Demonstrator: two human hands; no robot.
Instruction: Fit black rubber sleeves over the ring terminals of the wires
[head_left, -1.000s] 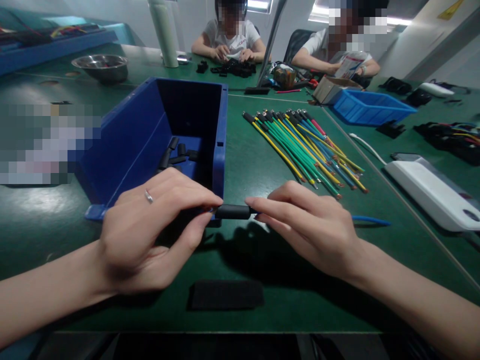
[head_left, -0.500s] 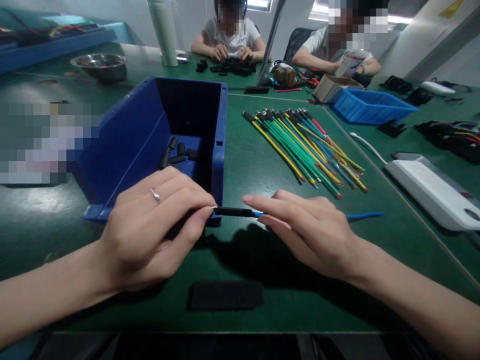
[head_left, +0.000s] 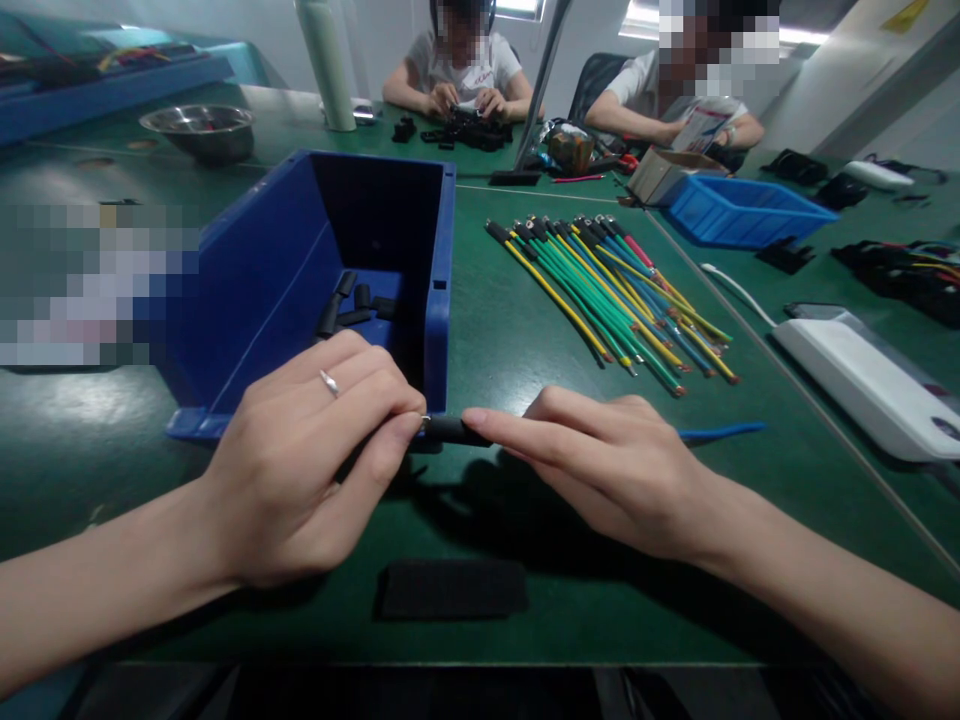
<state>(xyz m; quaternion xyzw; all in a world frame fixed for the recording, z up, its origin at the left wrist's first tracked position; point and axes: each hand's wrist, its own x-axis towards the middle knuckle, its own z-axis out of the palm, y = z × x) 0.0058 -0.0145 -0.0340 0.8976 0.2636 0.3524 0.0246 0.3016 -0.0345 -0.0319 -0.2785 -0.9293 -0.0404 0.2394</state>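
A blue wire (head_left: pixel 724 432) runs through my right hand (head_left: pixel 611 465), its free end sticking out on the right. Around its left part sits a black sleeve (head_left: pixel 450 430), which looks like heat-shrink tubing. My left hand (head_left: pixel 322 455), a ring on one finger, pinches the metal tip at the sleeve's left end. The right index fingertip presses on the sleeve's right end, with the thumb mostly hidden below. Behind my left hand stands a dark blue bin (head_left: pixel 439 290) holding several short black sleeves (head_left: pixel 362 297).
Yellow, green, blue and red wires (head_left: pixel 607 300) with black sleeved ends lie in a pile. A black foam strip (head_left: pixel 454 590) lies near the front edge. A white device (head_left: pixel 862 385), a light blue tray (head_left: pixel 750 212) and a metal bowl (head_left: pixel 202 132) stand farther off. Two people sit opposite.
My right hand's fingers have closed down and slid left onto the black sleeve. The blue stretch beside the sleeve is now covered. My left hand keeps its pinch, barely shifted.
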